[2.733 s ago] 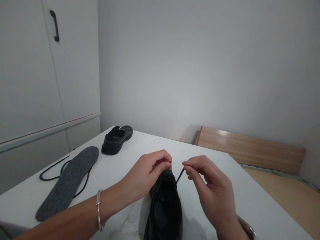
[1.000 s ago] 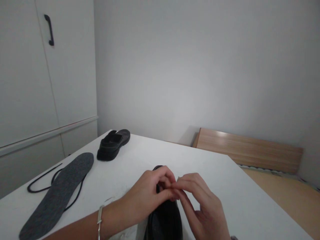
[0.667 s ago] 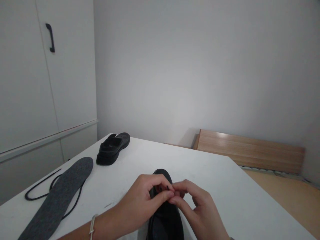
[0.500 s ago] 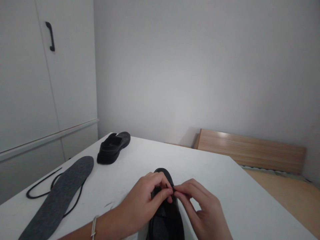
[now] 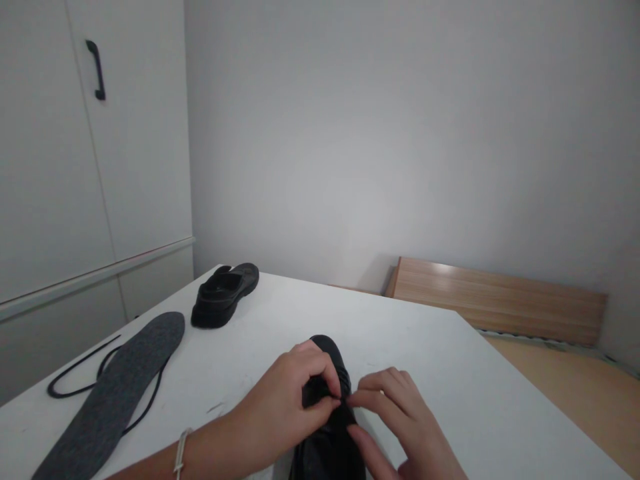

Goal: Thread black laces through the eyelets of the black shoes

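A black shoe (image 5: 327,457) stands on the table in front of me, its toe pointing away. Over its front part, my left hand (image 5: 295,407) is closed, thumb and index fingertip pinched at the lacing area; whatever lies between them is too small and dark to make out. My right hand (image 5: 407,423) is at the shoe's right side with thumb and index finger apart. Its index fingertip meets the left fingertips, and its thumb rests against the shoe's upper. Part of the shoe's opening is hidden by my hands.
On the left of the white table (image 5: 425,347) lies a grey insole (image 5: 120,393) over a black shoelace (image 5: 63,393). Another black shoe (image 5: 220,297) stands at the far left corner. Beyond are a white cabinet (image 5: 135,133) and a wooden board (image 5: 490,287).
My right thumb and index finger have parted from their pinch, the thumb moving down onto the shoe. My left hand stays pinched at the shoe. The view has shifted slightly.
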`<state>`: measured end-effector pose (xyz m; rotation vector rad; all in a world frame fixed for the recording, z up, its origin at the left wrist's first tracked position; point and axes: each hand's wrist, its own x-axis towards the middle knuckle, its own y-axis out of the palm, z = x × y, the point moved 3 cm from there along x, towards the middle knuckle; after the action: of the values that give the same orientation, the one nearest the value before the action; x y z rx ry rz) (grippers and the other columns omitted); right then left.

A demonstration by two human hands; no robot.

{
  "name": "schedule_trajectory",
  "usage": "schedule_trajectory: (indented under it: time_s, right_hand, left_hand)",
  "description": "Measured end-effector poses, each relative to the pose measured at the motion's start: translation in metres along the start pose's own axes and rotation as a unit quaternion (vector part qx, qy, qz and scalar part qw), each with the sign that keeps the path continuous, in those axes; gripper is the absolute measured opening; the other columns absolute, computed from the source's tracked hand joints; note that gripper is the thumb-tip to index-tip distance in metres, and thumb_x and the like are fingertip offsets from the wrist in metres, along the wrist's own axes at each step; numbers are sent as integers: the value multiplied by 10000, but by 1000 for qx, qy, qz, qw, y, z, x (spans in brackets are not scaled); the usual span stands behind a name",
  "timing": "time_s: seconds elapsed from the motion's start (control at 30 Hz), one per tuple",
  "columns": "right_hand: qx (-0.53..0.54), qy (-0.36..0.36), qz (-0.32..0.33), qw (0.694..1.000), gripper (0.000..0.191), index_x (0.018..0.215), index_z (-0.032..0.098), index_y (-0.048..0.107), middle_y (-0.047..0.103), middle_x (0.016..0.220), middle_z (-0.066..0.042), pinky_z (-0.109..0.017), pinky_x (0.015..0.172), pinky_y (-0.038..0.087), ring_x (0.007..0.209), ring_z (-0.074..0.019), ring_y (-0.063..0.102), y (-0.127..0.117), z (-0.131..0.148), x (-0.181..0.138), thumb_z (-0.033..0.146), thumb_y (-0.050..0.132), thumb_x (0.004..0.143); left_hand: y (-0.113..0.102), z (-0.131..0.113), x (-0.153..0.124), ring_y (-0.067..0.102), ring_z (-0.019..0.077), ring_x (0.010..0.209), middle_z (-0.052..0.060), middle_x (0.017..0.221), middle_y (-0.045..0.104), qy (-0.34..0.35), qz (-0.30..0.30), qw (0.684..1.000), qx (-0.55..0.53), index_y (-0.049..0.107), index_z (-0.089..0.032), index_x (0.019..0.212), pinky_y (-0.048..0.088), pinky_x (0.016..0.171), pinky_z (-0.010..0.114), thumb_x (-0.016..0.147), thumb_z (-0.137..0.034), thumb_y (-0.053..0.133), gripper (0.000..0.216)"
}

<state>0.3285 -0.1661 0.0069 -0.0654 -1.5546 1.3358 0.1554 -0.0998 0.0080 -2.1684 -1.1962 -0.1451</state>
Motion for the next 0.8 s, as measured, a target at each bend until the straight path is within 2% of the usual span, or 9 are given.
schedule_trajectory:
  time_s: [0.1,0.17,0.27,0.4,0.6,0.67,0.8]
  right_hand:
    - [126,98,6,987,239,1164,230,595,694,1050,-58,-303,823,528,940,-178,652,9,-1,10,143,469,981]
    - [194,164,14,967,230,1084,208,651,714,986,-59,-286,777,529,869,-173,658,16,-3,16,191,436,1002]
    - [260,244,22,934,227,930,191,721,735,866,-48,-294,741,520,792,-188,661,24,-9,23,260,509,969]
    - [355,288,33,889,215,855,196,759,743,790,-24,-290,729,514,779,-194,669,26,-17,24,333,604,913]
    - [434,328,53,837,151,815,190,752,711,752,-14,-269,671,464,706,-165,610,31,-28,19,330,696,822]
    - [428,327,59,840,136,814,183,733,696,760,-17,-276,683,457,721,-167,597,32,-29,20,307,675,816]
    - [358,301,51,882,124,796,174,680,636,749,-15,-290,680,446,714,-166,553,30,-25,25,267,600,810]
  left_hand:
    - [6,-6,-6,525,183,870,10,887,582,104,-19,990,88,543,-192,832,406,751,289,739,63,526,272]
    - [10,-9,-9,492,189,857,11,883,559,157,-28,976,147,483,-199,847,391,746,306,774,65,487,274]
    - [15,-11,-11,465,205,834,19,858,555,212,-53,946,238,451,-200,853,373,736,341,831,52,450,253]
    - [20,-10,-10,452,210,803,33,834,561,261,-94,908,314,480,-183,850,371,720,355,894,34,422,229]
    - [25,1,-13,462,212,812,39,823,542,312,-115,882,334,526,-156,872,381,743,364,969,-29,407,198]
    - [24,2,-14,467,216,818,41,829,545,313,-113,882,333,541,-150,897,378,742,367,969,-36,422,180]
    - [15,-2,-13,481,230,832,49,835,568,283,-129,882,353,576,-132,984,384,751,379,966,-46,434,167]
